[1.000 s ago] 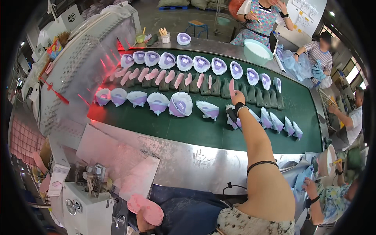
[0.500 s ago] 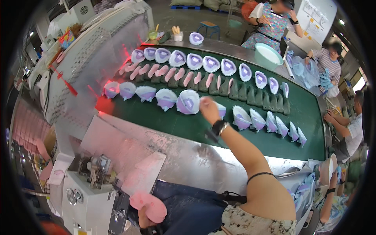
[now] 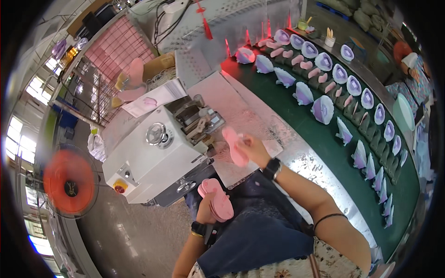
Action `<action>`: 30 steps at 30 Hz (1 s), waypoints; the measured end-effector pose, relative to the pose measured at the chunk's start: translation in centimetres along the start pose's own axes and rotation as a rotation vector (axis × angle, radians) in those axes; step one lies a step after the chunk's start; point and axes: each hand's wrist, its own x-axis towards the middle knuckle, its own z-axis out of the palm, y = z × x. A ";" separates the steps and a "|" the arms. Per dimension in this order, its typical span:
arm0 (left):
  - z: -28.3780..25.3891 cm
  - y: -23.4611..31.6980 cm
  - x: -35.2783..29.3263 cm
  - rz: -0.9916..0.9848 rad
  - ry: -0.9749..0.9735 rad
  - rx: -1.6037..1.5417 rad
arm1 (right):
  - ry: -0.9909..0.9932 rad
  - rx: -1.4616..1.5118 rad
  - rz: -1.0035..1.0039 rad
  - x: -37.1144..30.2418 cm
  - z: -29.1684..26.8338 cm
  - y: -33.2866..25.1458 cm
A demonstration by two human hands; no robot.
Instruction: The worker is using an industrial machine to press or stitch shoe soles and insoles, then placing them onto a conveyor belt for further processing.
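My left hand [image 3: 205,211] grips a small stack of pink insoles [image 3: 219,202] above my dark apron. A single pink insole [image 3: 235,144] is pinched in my right hand [image 3: 255,150], held upright beside the work head [image 3: 202,124] of a grey-white machine [image 3: 155,160]. On the green conveyor belt [image 3: 296,123], purple-and-white shoe uppers [image 3: 323,110] stand in two rows. Between those rows run dark shoe lasts [image 3: 371,130], several with pink insoles [image 3: 330,87] on them.
A pink-dusted metal table [image 3: 245,109] lies between machine and belt. An orange fan [image 3: 70,183] stands at the left. Behind the machine are a wire rack [image 3: 123,51] and a cardboard box [image 3: 159,65]. Another person [image 3: 412,78] stands beyond the belt, near a pale basin [image 3: 403,112].
My right hand has come back from the belt to the machine's side and now holds an insole. The view has swung left. My left hand still holds its insoles.
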 end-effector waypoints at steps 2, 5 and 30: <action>-0.5 0.1 -1.1 0.000 -0.026 -0.029 | 0.046 -0.165 -0.019 4.0 0.5 0.0; -0.4 0.2 -1.2 -0.001 -0.072 0.003 | 0.046 -0.356 0.055 8.2 1.5 -0.6; 6.2 1.2 -2.5 0.274 -0.044 0.369 | 0.418 0.060 0.004 8.3 -11.1 -3.1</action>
